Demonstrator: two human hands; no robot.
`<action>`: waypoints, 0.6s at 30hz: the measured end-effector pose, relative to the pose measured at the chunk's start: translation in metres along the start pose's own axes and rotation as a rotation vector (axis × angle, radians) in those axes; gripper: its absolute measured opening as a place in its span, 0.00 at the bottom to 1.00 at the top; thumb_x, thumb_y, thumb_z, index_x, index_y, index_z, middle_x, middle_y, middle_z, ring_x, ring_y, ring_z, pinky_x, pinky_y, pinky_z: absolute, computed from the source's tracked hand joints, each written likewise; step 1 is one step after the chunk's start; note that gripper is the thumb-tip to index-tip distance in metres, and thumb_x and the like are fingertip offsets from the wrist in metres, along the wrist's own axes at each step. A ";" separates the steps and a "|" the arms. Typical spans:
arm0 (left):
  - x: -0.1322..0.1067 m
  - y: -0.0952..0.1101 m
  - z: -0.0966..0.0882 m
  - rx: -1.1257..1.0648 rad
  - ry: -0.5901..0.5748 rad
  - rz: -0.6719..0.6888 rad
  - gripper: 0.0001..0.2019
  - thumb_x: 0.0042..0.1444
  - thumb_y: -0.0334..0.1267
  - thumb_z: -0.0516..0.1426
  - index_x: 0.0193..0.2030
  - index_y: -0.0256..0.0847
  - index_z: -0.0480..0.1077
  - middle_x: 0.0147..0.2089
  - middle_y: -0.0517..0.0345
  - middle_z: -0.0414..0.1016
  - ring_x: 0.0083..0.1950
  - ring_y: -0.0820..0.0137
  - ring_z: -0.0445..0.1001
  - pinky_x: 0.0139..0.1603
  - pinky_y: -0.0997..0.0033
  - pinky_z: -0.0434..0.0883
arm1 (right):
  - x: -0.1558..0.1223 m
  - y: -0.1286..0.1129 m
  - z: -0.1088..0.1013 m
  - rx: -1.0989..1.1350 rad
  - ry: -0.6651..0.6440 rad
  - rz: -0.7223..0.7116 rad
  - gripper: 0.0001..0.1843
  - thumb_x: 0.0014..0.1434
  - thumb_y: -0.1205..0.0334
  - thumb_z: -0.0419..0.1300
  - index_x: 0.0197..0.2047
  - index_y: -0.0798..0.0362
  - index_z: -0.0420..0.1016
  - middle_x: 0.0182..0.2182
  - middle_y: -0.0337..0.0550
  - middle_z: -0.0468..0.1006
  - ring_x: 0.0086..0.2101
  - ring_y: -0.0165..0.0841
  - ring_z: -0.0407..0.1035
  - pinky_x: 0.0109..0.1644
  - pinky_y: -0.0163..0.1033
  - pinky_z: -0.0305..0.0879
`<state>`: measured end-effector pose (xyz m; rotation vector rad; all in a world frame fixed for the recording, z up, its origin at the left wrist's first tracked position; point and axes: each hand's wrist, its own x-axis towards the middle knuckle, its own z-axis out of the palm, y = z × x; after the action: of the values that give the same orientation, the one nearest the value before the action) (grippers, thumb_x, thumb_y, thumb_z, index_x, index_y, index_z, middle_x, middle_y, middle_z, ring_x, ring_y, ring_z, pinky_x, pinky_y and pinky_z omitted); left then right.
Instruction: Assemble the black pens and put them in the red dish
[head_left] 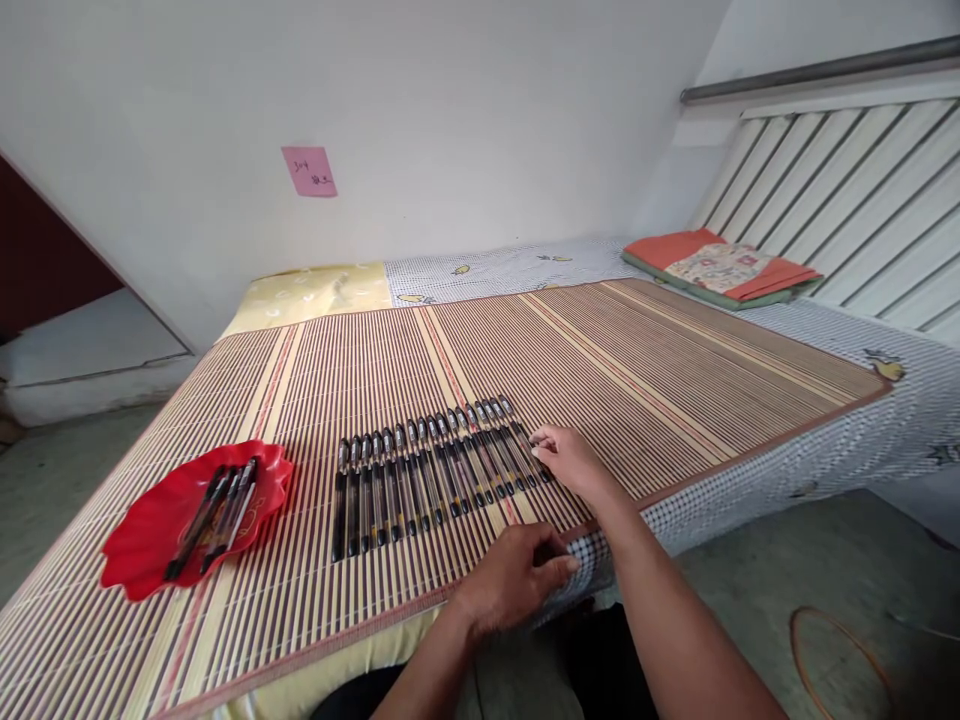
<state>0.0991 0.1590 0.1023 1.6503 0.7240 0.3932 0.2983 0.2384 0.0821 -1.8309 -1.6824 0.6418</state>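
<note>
A row of black-capped clear pens (420,475) lies side by side on the striped bamboo mat (375,370), caps toward the wall. At the row's right end, my right hand (562,455) has its thumb and fingers closed around the side of the last pen (527,452). Near the mat's front edge, my left hand (517,570) rests with curved fingers and its thumb apart, nothing seen in it. Several more pens (217,515) lie in a red scalloped tray (127,540) left of the row.
Folded orange and green cloth (720,265) lies at the bed's far right, beside a white slatted headboard (847,200). A checked sheet (690,520) shows past the mat's edge. A pink note (310,172) is stuck on the wall.
</note>
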 end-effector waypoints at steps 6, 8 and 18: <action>-0.001 0.003 -0.001 0.005 0.000 -0.001 0.09 0.62 0.42 0.58 0.35 0.38 0.73 0.31 0.61 0.71 0.33 0.71 0.66 0.33 0.72 0.58 | -0.002 -0.003 -0.001 -0.005 -0.013 0.012 0.10 0.62 0.66 0.60 0.45 0.52 0.81 0.39 0.47 0.84 0.39 0.35 0.78 0.43 0.37 0.70; -0.002 0.005 -0.002 0.007 -0.004 -0.011 0.09 0.62 0.41 0.58 0.35 0.38 0.72 0.30 0.62 0.69 0.33 0.71 0.65 0.33 0.72 0.58 | -0.002 -0.003 -0.002 -0.010 -0.023 0.017 0.10 0.63 0.65 0.60 0.45 0.52 0.81 0.40 0.47 0.83 0.41 0.36 0.78 0.44 0.37 0.70; -0.001 0.004 -0.001 -0.008 -0.004 0.008 0.09 0.62 0.42 0.58 0.35 0.38 0.72 0.30 0.61 0.71 0.33 0.70 0.66 0.34 0.71 0.60 | -0.002 -0.005 -0.003 -0.015 -0.013 -0.021 0.10 0.61 0.67 0.60 0.44 0.53 0.82 0.36 0.45 0.83 0.37 0.35 0.76 0.42 0.37 0.69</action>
<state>0.0987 0.1584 0.1060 1.6463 0.7121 0.3986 0.2968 0.2362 0.0871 -1.8208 -1.7167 0.6348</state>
